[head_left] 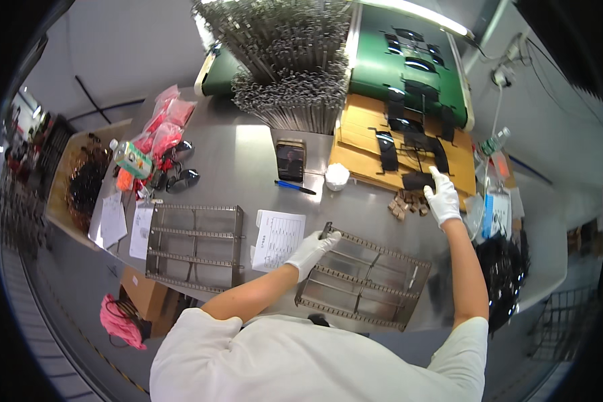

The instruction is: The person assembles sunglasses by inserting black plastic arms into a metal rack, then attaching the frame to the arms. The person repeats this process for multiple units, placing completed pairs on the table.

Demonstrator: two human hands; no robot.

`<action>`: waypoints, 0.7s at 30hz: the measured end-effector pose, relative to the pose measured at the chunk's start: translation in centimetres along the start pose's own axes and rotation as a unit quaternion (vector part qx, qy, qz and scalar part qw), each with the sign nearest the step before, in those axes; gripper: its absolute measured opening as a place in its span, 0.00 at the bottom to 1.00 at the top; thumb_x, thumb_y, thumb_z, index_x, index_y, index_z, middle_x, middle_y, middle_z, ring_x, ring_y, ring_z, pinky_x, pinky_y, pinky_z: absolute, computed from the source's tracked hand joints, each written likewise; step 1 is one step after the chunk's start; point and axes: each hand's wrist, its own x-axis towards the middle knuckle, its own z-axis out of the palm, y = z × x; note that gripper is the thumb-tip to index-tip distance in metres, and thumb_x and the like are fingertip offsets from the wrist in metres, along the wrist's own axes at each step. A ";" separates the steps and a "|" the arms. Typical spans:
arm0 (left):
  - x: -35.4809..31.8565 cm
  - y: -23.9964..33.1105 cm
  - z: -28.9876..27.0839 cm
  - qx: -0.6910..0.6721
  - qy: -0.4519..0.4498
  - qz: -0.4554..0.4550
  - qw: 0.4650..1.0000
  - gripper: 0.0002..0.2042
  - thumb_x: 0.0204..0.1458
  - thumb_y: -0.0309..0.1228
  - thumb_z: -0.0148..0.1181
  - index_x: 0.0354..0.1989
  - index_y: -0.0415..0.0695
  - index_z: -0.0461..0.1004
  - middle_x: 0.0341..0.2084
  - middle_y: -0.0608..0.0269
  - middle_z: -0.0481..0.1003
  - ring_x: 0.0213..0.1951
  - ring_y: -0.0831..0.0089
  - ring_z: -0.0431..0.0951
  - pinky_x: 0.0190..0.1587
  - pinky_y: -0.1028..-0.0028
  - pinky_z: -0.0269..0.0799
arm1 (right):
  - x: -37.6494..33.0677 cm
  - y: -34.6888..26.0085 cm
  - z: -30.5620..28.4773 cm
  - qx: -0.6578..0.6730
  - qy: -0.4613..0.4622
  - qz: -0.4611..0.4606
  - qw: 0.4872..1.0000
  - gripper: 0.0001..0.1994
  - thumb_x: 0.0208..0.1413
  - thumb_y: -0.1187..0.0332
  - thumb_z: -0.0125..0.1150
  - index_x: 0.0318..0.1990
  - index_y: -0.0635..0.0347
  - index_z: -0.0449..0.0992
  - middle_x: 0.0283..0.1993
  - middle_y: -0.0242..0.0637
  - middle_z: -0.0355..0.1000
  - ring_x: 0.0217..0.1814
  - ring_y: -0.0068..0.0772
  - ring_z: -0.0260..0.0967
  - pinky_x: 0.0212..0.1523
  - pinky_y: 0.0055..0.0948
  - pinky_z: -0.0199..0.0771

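My left hand (pixel 311 254), in a white glove, is at the far left corner of a slotted metal rack (pixel 362 278). Its fingers are closed around a small dark flat piece (pixel 326 230) at that corner; what kind of piece it is, I cannot make out. Out to the right, my gloved right hand (pixel 444 201) has its fingers apart at the near edge of a yellow cardboard sheet (pixel 365 142). Dark curved lens-like pieces lie there, the nearest a black one (pixel 417 181) just left of my fingertips. Small brown blocks (pixel 400 206) sit left of that hand.
A second slotted rack (pixel 194 234) lies at left beside a printed sheet (pixel 279 240). Farther back are a phone (pixel 291 161), a blue pen (pixel 295 187), a white wad (pixel 337 176) and a bottle (pixel 131 159). Dense metal rods (pixel 295 94) stand beside a green conveyor belt (pixel 375 60).
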 end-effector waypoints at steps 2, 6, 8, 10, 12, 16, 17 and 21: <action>0.4 0.6 -0.2 -0.013 -0.035 -0.021 0.999 0.42 0.58 0.64 0.58 0.67 0.38 0.65 0.56 0.52 0.75 0.59 0.64 0.72 0.64 0.63 0.63 | 4.7 1.7 2.9 -0.071 -0.024 -0.008 0.997 0.32 0.58 0.63 0.63 0.71 0.47 0.63 0.64 0.47 0.69 0.65 0.54 0.67 0.64 0.46 0.70; 1.8 -2.7 -1.0 0.204 0.022 0.044 0.978 0.43 0.55 0.52 0.60 0.71 0.30 0.57 0.61 0.32 0.70 0.62 0.44 0.72 0.66 0.60 0.66 | 13.7 3.3 5.8 -0.206 -0.113 0.037 0.971 0.39 0.54 0.73 0.58 0.75 0.37 0.59 0.72 0.44 0.63 0.71 0.50 0.63 0.67 0.45 0.68; 1.9 -2.2 -1.1 0.269 0.015 0.026 0.963 0.36 0.53 0.39 0.53 0.69 0.29 0.58 0.56 0.28 0.71 0.57 0.36 0.74 0.62 0.53 0.68 | 16.9 4.7 6.9 -0.260 -0.152 0.048 0.952 0.43 0.52 0.77 0.58 0.76 0.29 0.56 0.75 0.44 0.59 0.74 0.51 0.60 0.69 0.47 0.66; 1.7 -2.6 -1.1 0.320 0.032 0.056 0.945 0.32 0.54 0.35 0.53 0.67 0.31 0.61 0.49 0.34 0.72 0.53 0.37 0.74 0.58 0.51 0.71 | 19.3 4.5 7.4 -0.280 -0.186 0.075 0.939 0.47 0.50 0.78 0.61 0.77 0.27 0.53 0.76 0.45 0.57 0.74 0.51 0.59 0.70 0.48 0.65; 1.5 -2.7 -0.6 0.432 0.069 0.089 0.895 0.27 0.54 0.32 0.53 0.63 0.34 0.67 0.46 0.42 0.73 0.48 0.45 0.76 0.51 0.53 0.75 | 20.8 4.6 7.9 -0.288 -0.210 0.065 0.932 0.50 0.48 0.79 0.62 0.78 0.27 0.50 0.76 0.45 0.56 0.75 0.51 0.57 0.69 0.49 0.65; 1.5 -3.1 -0.1 0.498 0.106 0.152 0.847 0.26 0.55 0.34 0.57 0.62 0.37 0.70 0.46 0.49 0.74 0.45 0.52 0.76 0.46 0.57 0.76 | 22.3 4.3 8.1 -0.289 -0.270 0.006 0.918 0.49 0.46 0.77 0.67 0.77 0.29 0.54 0.67 0.48 0.67 0.71 0.51 0.65 0.67 0.45 0.68; 1.4 -3.3 0.0 0.489 0.109 0.163 0.850 0.26 0.54 0.34 0.57 0.62 0.37 0.70 0.45 0.49 0.74 0.45 0.52 0.76 0.46 0.56 0.76 | 22.3 4.3 7.9 -0.280 -0.263 0.010 0.923 0.47 0.45 0.75 0.68 0.74 0.32 0.57 0.66 0.48 0.68 0.69 0.51 0.66 0.67 0.45 0.69; 1.1 -3.5 0.1 0.460 0.124 0.186 0.860 0.26 0.55 0.34 0.58 0.62 0.36 0.70 0.45 0.48 0.74 0.44 0.51 0.77 0.44 0.55 0.75 | 21.0 3.3 6.7 -0.229 -0.243 0.005 0.943 0.35 0.40 0.71 0.74 0.61 0.47 0.70 0.57 0.50 0.72 0.63 0.54 0.71 0.64 0.43 0.72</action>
